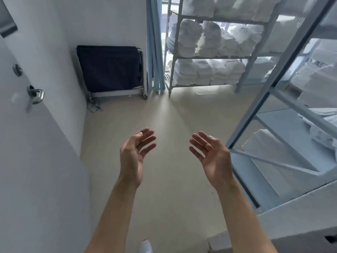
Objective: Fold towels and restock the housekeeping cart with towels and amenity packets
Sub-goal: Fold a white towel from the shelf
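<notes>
I hold both hands out in front of me over the beige floor, palms turned toward each other. My left hand [135, 154] has its fingers straight and holds nothing. My right hand [211, 156] is the same, fingers spread and empty. Stacks of folded white towels [204, 72] fill a grey metal shelf rack [172, 70] at the far end of the room. More white linen [273, 143] lies on a second grey rack [284, 73] close on my right. No amenity packets show.
A folded cart frame with dark navy fabric [109, 68] leans against the far wall. A white door with a metal handle [35, 95] is on my left. Pale blue curtains [155, 44] hang beside the far rack. The floor [164, 115] runs ahead between them.
</notes>
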